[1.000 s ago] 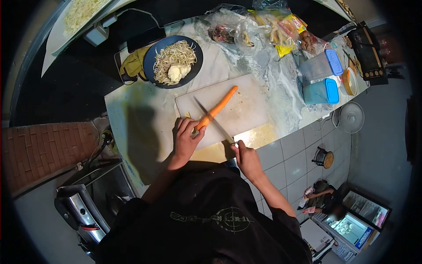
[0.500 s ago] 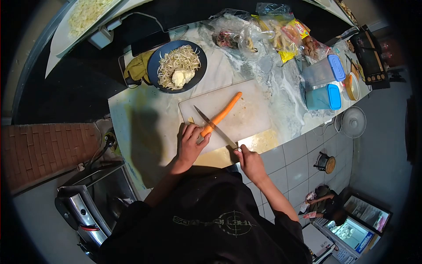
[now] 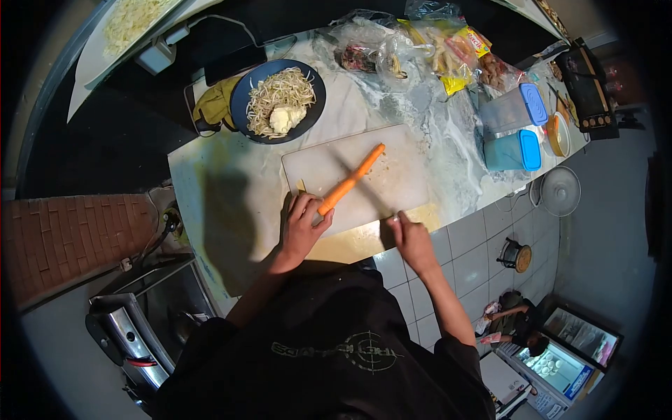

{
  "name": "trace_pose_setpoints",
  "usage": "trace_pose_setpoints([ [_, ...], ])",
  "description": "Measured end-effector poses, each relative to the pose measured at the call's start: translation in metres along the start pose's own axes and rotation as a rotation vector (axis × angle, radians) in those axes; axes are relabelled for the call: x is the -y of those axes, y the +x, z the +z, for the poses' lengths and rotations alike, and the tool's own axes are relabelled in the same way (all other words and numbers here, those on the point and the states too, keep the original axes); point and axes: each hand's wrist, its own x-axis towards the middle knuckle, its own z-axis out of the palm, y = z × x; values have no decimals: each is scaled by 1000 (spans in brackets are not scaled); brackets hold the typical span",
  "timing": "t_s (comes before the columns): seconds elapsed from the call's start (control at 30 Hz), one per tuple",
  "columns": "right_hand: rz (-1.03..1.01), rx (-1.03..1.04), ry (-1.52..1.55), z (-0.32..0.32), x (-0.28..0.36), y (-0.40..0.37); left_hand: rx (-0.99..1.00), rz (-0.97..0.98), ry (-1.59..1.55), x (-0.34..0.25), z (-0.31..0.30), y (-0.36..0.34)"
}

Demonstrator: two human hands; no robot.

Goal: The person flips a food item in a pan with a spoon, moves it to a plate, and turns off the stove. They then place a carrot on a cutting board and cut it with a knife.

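Note:
A long orange carrot (image 3: 350, 180) lies diagonally on a white cutting board (image 3: 399, 164). My left hand (image 3: 302, 227) pins the carrot's near end against the board. My right hand (image 3: 413, 241) sits at the board's front edge, gripping the handle of a knife (image 3: 374, 201). The blade is a motion-blurred streak crossing the carrot a little past my left fingers. A small pale piece (image 3: 301, 186) lies by the board's left edge.
A dark plate (image 3: 241, 91) of bean sprouts and a pale lump stands behind the board. Plastic bags of food (image 3: 427, 49) and two blue-lidded tubs (image 3: 514, 149) crowd the counter's far right. On the floor are a fan (image 3: 558, 189) and a crouching person (image 3: 514, 325).
My right hand has shifted right along the board's front edge and the knife has swung with it, now blurred. The left hand and the carrot stay put.

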Motion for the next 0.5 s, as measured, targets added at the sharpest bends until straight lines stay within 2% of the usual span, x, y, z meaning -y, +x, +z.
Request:
trace_pose_setpoints([
  [0.07, 148, -171, -25, -10, -7, 10, -7, 1, 0, 0, 0, -2],
  [0.1, 202, -168, -92, -16, -10, 13, -5, -2, 1, -1, 0, -2],
  [0.2, 147, -183, -103, -21, -4, 9, -6, 13, 10, 0, -1, -2],
  [0.33, -1, -30, -57, -17, 19, -3, 6, -17, -14, 3, 3, -8],
  [0.47, 46, -38, -97, -10, 3, 1, 19, 19, 16, 5, 2, -9],
  [0.5, 111, -71, -111, -11, -2, 5, 16, 35, 26, 6, 3, -9],
])
